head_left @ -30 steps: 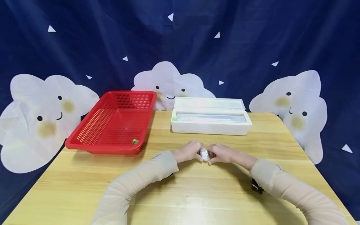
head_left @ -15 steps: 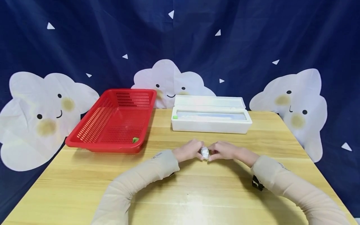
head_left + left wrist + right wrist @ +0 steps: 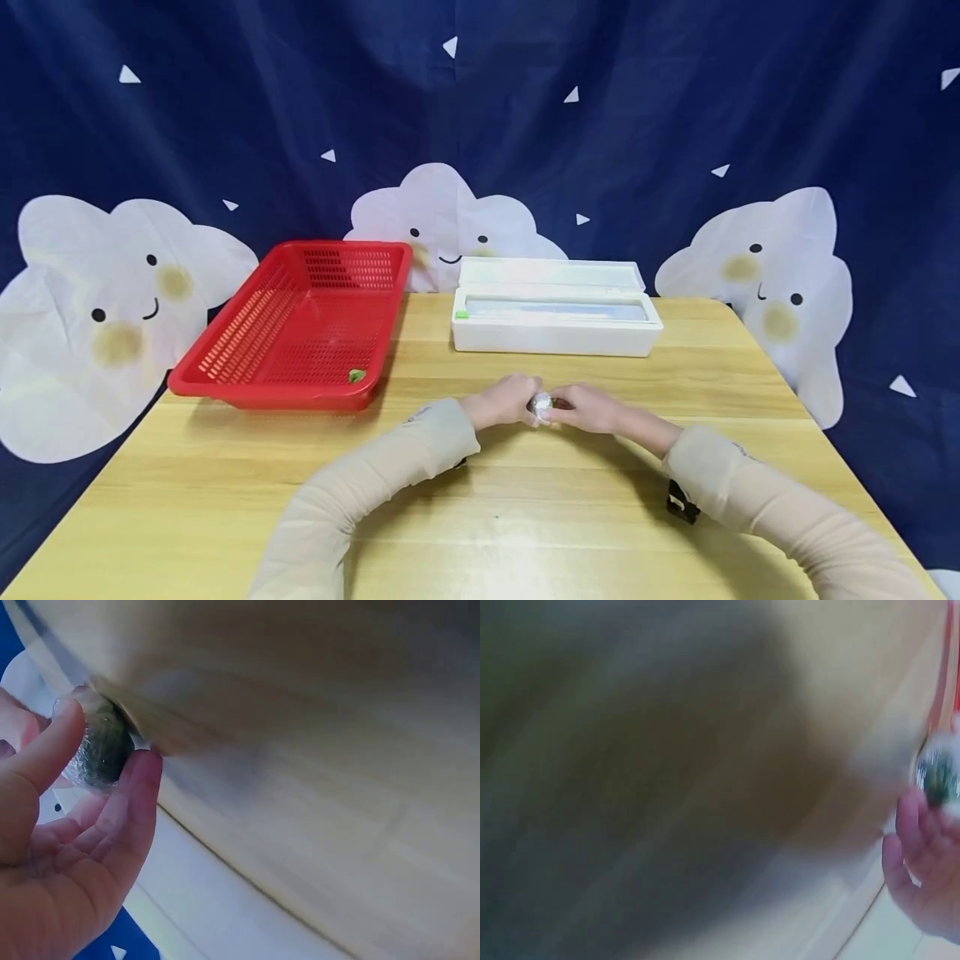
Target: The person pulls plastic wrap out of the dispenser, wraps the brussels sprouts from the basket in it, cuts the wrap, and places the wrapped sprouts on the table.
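Note:
Near the middle of the table (image 3: 480, 517), both hands meet at a small, rounded dark green thing wrapped in shiny clear film (image 3: 541, 406). What lies inside the film cannot be told for sure. My left hand (image 3: 510, 402) pinches it from the left; the left wrist view shows the wrapped thing (image 3: 105, 746) between thumb and fingertips. From the other side my right hand (image 3: 591, 408) holds it with thumb and fingers. Only part of the right hand (image 3: 930, 862) and of the bundle (image 3: 937, 776) shows at the edge of the right wrist view.
A red perforated basket (image 3: 281, 390) stands at the left, with a small green piece (image 3: 357, 376) in its near right corner. Behind the hands is a long white box (image 3: 555, 338), lid raised, with a green tab (image 3: 462, 315) at its left. A dark blue cloud-print curtain (image 3: 510, 108) hangs behind.
The right hand has shifted slightly left, its thumb now over the front of the wrapped thing. The left hand stays nearly in place. The whole head view has shifted a little.

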Tool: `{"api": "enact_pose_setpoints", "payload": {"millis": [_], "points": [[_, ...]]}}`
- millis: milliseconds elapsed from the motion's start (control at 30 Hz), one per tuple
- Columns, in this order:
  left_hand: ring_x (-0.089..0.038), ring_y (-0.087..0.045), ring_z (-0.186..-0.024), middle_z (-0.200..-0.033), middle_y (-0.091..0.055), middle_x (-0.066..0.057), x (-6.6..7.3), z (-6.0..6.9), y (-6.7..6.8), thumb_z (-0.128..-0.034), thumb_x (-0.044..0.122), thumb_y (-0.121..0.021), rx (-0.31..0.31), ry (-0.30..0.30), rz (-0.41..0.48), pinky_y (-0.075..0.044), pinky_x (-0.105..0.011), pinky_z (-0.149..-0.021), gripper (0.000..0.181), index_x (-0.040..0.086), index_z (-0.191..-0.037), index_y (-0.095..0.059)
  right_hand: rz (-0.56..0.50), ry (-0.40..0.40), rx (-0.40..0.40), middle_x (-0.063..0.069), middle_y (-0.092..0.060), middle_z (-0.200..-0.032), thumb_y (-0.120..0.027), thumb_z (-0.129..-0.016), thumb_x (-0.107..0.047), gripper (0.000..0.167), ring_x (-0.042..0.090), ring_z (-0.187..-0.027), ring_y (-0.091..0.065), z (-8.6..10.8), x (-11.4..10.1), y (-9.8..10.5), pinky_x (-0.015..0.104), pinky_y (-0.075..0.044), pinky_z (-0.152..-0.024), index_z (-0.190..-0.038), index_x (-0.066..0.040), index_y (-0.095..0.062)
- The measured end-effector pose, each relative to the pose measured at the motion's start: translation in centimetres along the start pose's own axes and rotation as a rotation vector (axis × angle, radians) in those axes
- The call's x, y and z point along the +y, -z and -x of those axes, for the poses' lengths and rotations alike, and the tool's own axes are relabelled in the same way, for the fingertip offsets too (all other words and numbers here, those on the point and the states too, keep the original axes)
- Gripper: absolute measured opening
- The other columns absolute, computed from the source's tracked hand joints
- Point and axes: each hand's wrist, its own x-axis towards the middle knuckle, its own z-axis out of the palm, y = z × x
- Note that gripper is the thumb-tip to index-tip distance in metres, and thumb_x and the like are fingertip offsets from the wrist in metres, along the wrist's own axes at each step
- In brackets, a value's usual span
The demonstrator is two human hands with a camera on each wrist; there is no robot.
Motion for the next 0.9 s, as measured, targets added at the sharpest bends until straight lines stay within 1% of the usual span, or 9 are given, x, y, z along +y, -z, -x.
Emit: {"api": "enact_pose_setpoints", "payload": {"millis": [100, 167, 267, 333, 467, 567, 667, 833, 900], "points": [[-0.009, -0.056, -0.071, -0.088, -0.063, -0.005, -0.3, 0.1, 0.0, -0.0709, 0.011, -0.077, -0.007, 0.003, 0.083, -0.044, -0.015, -0.062, 0.035, 0.002, -0.098, -0.056, -0.013, -0.043, 0.056, -0.002, -0.050, -0.065, -0.056, -0.090, -0.024, 0.023, 0.005, -0.055, -0.038, -0.1, -0.4, -0.6, 0.019, -0.034, -0.049, -0.085, -0.002, -0.058], [-0.009, -0.055, -0.069, -0.088, -0.063, -0.007, -0.5, 0.2, 0.1, -0.0724, 0.010, -0.076, -0.016, 0.004, 0.142, -0.044, -0.015, -0.060, 0.036, 0.000, -0.100, -0.055, -0.017, -0.050, 0.062, -0.001, -0.051, -0.068, -0.058, -0.089, -0.023, 0.022, 0.006, -0.057, -0.039, -0.1, -0.6, -0.7, 0.019, -0.035, -0.050, -0.085, -0.001, -0.056], [-0.014, -0.059, -0.072, -0.088, -0.064, -0.011, -1.0, 0.4, 0.3, -0.0765, 0.011, -0.073, -0.040, 0.005, 0.223, -0.047, -0.017, -0.061, 0.041, -0.004, -0.109, -0.052, 0.037, -0.005, 0.093, 0.001, -0.051, -0.075, -0.063, -0.085, -0.018, 0.022, 0.007, -0.062, -0.042, 0.1, -0.9, -0.6, 0.019, -0.039, -0.053, -0.091, 0.000, -0.052], [-0.018, -0.062, -0.077, -0.091, -0.065, -0.015, -1.1, 0.6, 0.6, -0.0801, 0.013, -0.070, -0.059, 0.010, 0.273, -0.049, -0.020, -0.064, 0.049, -0.007, -0.119, -0.048, 0.110, 0.034, 0.153, 0.003, -0.050, -0.079, -0.068, -0.080, -0.013, 0.027, 0.009, -0.066, -0.043, 0.3, -0.9, -0.7, 0.020, -0.040, -0.055, -0.094, -0.001, -0.049], [-0.021, -0.064, -0.076, -0.094, -0.066, -0.018, -1.1, 0.9, 0.7, -0.0852, 0.016, -0.064, -0.069, -0.020, 0.304, -0.050, -0.020, -0.062, 0.053, -0.009, -0.127, -0.043, 0.233, 0.111, 0.261, 0.007, -0.054, -0.088, -0.074, -0.072, -0.005, 0.041, 0.015, -0.073, -0.052, 0.6, -0.6, -1.1, 0.023, -0.047, -0.061, -0.100, -0.001, -0.045], [-0.013, -0.058, -0.065, -0.087, -0.067, -0.013, -1.0, 0.8, 0.3, -0.0854, 0.017, -0.063, -0.030, -0.081, 0.233, -0.046, -0.016, -0.058, 0.036, -0.005, -0.114, -0.057, 0.255, 0.159, 0.262, 0.013, -0.057, -0.097, -0.076, -0.070, -0.008, 0.054, 0.022, -0.079, -0.058, 1.0, -0.3, -1.5, 0.029, -0.051, -0.068, -0.112, 0.003, -0.042], [-0.006, -0.051, -0.060, -0.078, -0.066, -0.006, -0.8, 0.6, -0.2, -0.0832, 0.017, -0.066, 0.022, -0.106, 0.185, -0.042, -0.014, -0.056, 0.020, 0.001, -0.094, -0.065, 0.248, 0.183, 0.268, 0.018, -0.059, -0.106, -0.075, -0.072, -0.013, 0.063, 0.027, -0.089, -0.060, 1.4, -0.4, -1.7, 0.034, -0.051, -0.076, -0.123, 0.007, -0.041], [-0.003, -0.053, -0.058, -0.073, -0.066, 0.000, -0.5, 0.6, -0.7, -0.0774, 0.018, -0.071, 0.058, -0.102, 0.194, -0.045, -0.014, -0.056, 0.015, 0.004, -0.083, -0.069, 0.428, 0.202, 0.261, 0.021, -0.056, -0.117, -0.067, -0.082, -0.021, 0.052, 0.032, -0.100, -0.059, 2.4, -0.8, -1.9, 0.038, -0.050, -0.082, -0.123, 0.006, -0.051], [-0.004, -0.053, -0.056, -0.070, -0.065, 0.002, -0.5, 0.6, -0.7, -0.0755, 0.019, -0.073, 0.066, -0.120, 0.179, -0.045, -0.014, -0.054, 0.014, 0.006, -0.079, -0.070, 0.449, 0.196, 0.241, 0.023, -0.054, -0.120, -0.062, -0.086, -0.024, 0.050, 0.035, -0.104, -0.057, 2.8, -1.0, -1.9, 0.041, -0.048, -0.084, -0.124, 0.006, -0.051]]}}
